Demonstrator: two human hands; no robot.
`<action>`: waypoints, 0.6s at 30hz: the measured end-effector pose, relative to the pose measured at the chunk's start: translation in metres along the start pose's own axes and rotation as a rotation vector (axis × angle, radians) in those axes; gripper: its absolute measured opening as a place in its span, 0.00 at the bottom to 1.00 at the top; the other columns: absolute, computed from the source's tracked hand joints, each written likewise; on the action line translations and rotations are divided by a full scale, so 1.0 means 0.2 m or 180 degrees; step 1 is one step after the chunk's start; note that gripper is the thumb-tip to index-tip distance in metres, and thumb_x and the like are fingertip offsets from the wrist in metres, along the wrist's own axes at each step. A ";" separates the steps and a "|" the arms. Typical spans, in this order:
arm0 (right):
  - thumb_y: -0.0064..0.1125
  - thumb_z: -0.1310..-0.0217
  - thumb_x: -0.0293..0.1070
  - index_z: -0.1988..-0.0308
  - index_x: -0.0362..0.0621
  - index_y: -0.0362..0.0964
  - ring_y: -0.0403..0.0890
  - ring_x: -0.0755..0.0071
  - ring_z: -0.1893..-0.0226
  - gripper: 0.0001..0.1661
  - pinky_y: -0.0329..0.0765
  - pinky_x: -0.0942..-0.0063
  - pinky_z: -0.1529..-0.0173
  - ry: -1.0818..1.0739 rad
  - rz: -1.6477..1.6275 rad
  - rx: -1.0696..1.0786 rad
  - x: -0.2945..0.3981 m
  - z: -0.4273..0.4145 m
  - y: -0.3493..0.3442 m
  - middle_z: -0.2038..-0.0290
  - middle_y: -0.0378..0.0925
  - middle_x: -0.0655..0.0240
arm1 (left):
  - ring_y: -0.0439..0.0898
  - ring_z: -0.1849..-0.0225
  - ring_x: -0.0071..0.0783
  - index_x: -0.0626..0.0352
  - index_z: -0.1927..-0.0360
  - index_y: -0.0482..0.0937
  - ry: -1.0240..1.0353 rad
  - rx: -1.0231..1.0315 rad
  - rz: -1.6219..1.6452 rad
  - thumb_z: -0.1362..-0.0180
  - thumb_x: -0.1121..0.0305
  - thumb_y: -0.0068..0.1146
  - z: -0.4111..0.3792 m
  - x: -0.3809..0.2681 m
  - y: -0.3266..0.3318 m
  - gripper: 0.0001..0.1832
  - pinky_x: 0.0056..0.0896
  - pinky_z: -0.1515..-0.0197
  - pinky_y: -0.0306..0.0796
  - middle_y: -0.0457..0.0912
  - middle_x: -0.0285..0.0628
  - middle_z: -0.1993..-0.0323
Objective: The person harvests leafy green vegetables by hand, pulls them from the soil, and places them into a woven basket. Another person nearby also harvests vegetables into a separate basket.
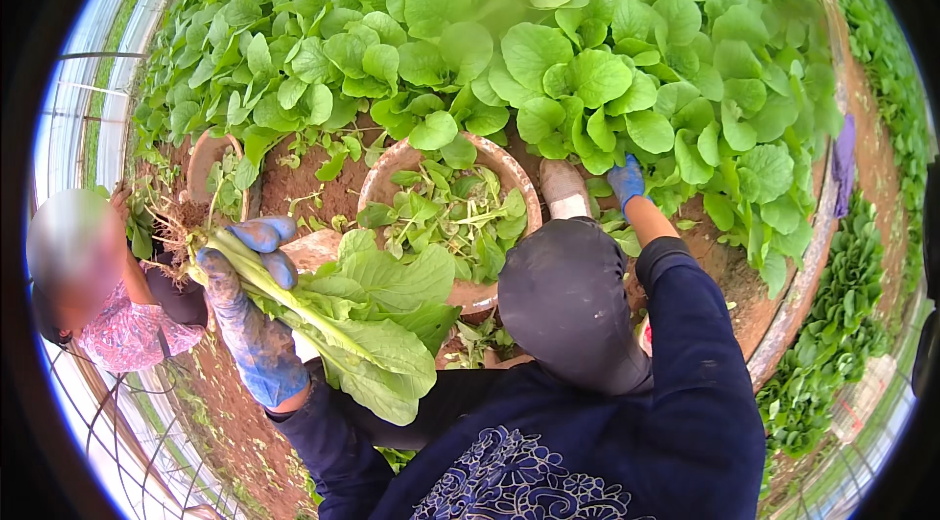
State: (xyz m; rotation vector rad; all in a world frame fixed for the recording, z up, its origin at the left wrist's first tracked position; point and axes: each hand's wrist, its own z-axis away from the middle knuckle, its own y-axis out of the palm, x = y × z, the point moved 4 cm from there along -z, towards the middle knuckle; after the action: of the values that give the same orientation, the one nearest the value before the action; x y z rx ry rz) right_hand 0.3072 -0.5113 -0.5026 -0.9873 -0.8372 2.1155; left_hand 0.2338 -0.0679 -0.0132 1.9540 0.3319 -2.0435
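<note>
In a soiled blue glove, my left hand [248, 322] grips a bunch of leafy greens [382, 296] by its pale stems. The soil-covered roots [180, 226] point up and left, while the broad leaves hang to the right. My right hand [626, 181], also in a blue glove, reaches down to the base of the growing plants [598, 90]. Leaves hide its fingertips, so whether it grips a stem cannot be seen. Between my hands stands a round, worn basin [376, 186] holding loose leaves and small plants [455, 219].
My shoe [564, 186] is beside the basin, against the plants. At the left, another person [139, 322] works near a second basin [197, 171]. A curved pale edging strip [797, 307] borders the bed on the right, with a purple cloth [844, 164] on it.
</note>
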 end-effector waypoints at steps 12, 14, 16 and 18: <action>0.52 0.42 0.39 0.57 0.48 0.80 0.81 0.55 0.56 0.15 0.71 0.42 0.51 -0.0334 -0.0843 0.1206 0.10 0.53 -0.20 0.58 0.81 0.60 | 0.70 0.76 0.23 0.63 0.62 0.74 0.0163 0.0671 0.0102 0.55 0.61 0.68 0.05 -0.02 0.05 0.21 0.24 0.68 0.66 0.78 0.49 0.63; 0.56 0.47 0.32 0.63 0.49 0.82 0.84 0.58 0.62 0.10 0.80 0.62 0.62 -0.0431 -0.1339 0.0524 0.04 0.55 -0.21 0.62 0.82 0.60 | 0.71 0.76 0.23 0.64 0.64 0.75 0.0012 0.0752 -0.0129 0.55 0.64 0.67 0.06 -0.02 0.05 0.19 0.25 0.70 0.66 0.78 0.49 0.63; 0.57 0.48 0.31 0.65 0.49 0.82 0.84 0.59 0.63 0.09 0.80 0.66 0.62 -0.0400 -0.1192 0.0350 0.02 0.53 -0.28 0.65 0.82 0.60 | 0.71 0.78 0.23 0.64 0.66 0.75 -0.0053 0.0654 -0.0127 0.55 0.69 0.65 0.08 -0.04 0.12 0.15 0.24 0.72 0.66 0.79 0.50 0.65; 0.56 0.47 0.31 0.66 0.48 0.82 0.84 0.60 0.62 0.09 0.80 0.65 0.63 -0.0342 -0.0906 0.0298 -0.03 0.50 -0.38 0.63 0.82 0.59 | 0.71 0.78 0.22 0.65 0.66 0.75 -0.0036 0.0532 -0.0080 0.54 0.70 0.64 0.07 -0.03 0.13 0.14 0.23 0.72 0.66 0.79 0.50 0.64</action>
State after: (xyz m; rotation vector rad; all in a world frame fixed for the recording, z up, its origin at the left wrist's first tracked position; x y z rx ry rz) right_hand 0.2501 -0.4977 -0.3909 -0.6675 -0.8669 1.9553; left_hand 0.2300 -0.0967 -0.0052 2.0420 0.1893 -2.1602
